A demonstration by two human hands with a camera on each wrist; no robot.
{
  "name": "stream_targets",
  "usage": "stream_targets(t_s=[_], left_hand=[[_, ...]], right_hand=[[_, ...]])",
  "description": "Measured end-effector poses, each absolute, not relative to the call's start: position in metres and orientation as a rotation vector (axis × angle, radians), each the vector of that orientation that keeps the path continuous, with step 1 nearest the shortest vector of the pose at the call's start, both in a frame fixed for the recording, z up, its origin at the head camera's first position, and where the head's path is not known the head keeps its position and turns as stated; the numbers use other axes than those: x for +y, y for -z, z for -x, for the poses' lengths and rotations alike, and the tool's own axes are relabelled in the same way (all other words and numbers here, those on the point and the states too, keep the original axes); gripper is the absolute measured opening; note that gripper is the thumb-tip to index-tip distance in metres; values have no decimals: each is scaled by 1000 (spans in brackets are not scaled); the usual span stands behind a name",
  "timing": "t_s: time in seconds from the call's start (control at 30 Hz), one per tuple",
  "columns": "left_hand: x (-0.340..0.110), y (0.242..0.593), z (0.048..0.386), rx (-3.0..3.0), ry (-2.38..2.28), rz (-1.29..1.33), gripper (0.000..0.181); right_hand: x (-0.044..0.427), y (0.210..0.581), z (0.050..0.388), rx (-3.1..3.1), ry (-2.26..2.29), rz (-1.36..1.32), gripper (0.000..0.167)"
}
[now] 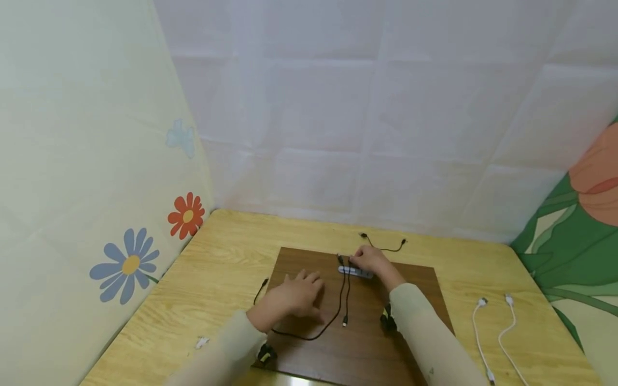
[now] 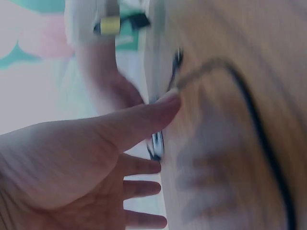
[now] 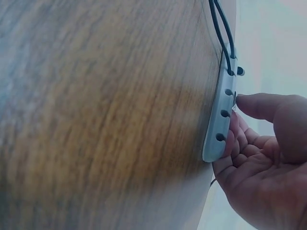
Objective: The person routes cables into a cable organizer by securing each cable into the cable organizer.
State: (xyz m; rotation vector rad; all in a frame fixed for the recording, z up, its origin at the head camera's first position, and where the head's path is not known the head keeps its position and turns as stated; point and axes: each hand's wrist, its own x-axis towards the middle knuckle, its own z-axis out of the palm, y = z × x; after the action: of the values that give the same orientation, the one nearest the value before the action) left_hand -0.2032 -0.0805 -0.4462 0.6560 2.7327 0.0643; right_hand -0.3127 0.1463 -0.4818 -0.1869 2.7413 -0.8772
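A pale grey cable holder (image 3: 219, 120) with several slots lies near the far edge of a brown board (image 1: 386, 343). Two black cables (image 3: 221, 33) run through its slots at one end. My right hand (image 1: 370, 261) is at the holder's far side, fingers curled. Its thumb and fingertips seem to pinch the end of one black cable, mostly hidden by the hand. Over the board's left part, my left hand (image 1: 296, 295) has its fingers spread and holds nothing. The longer black cable (image 2: 256, 120) passes close to its thumb; whether they touch is unclear.
Beyond the board lies a short black cable (image 1: 393, 250). Two white cables (image 1: 475, 327) are on the table's right side. A small white scrap (image 1: 201, 342) is at the left, and a black cable end (image 1: 263, 283) sticks out beside the board's left edge.
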Motion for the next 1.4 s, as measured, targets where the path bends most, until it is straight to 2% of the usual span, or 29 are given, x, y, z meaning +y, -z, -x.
stream_targets(t_s=[0.1, 0.23, 0.7, 1.07, 1.4], left_hand=[[-97, 444, 216, 2687, -83, -608, 98], [-109, 447, 224, 2647, -61, -588, 102], [-115, 459, 224, 2635, -87, -607, 104], [-123, 466, 223, 2604, -168, -616, 98], [-123, 465, 221, 2599, -152, -615, 96]], right_hand=[[149, 481, 313, 2750, 907, 198, 27], [152, 481, 312, 2746, 938, 191, 19], [156, 487, 312, 2742, 941, 209, 21], [169, 483, 315, 2815, 939, 249, 22], [187, 478, 323, 2837, 965, 146, 29]])
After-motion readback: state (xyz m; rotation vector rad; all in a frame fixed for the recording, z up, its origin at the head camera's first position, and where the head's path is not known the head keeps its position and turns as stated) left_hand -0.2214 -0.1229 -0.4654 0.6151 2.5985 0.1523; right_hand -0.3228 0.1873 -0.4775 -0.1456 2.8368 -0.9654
